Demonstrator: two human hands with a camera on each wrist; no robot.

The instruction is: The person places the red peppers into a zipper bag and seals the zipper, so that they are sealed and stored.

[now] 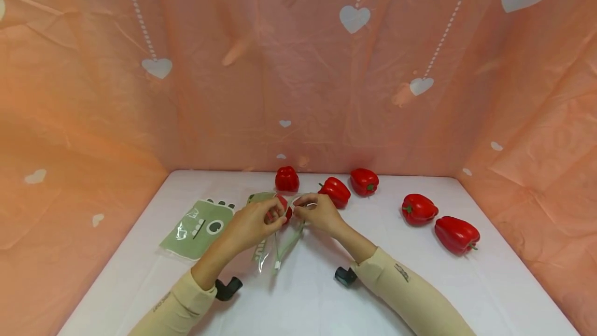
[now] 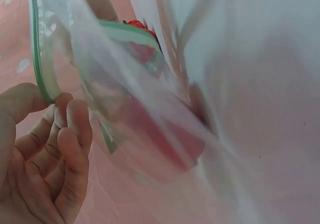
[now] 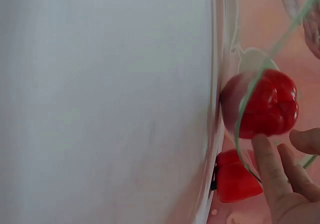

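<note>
A clear zip bag (image 1: 266,261) with green edging is held up between both hands, its mouth spread apart. One red bell pepper (image 3: 270,104) shows behind the bag's green rim in the right wrist view, and appears red and blurred through the plastic in the left one. My left hand (image 1: 256,222) pinches the green rim (image 2: 42,79) between thumb and forefinger, the other fingers curled loosely. Opposite it, my right hand (image 1: 319,214) holds the other side of the mouth, its fingers (image 3: 270,169) beside the pepper. A white zip slider (image 1: 277,265) hangs below.
Another bag (image 1: 200,229) with a green monster face lies flat at left. Several red bell peppers stand about: one behind the hands (image 1: 286,179), others (image 1: 364,182) toward the back and right (image 1: 457,235). Black wrist mounts (image 1: 228,289) sit under the sleeves. Peach curtains (image 1: 298,92) enclose the white table.
</note>
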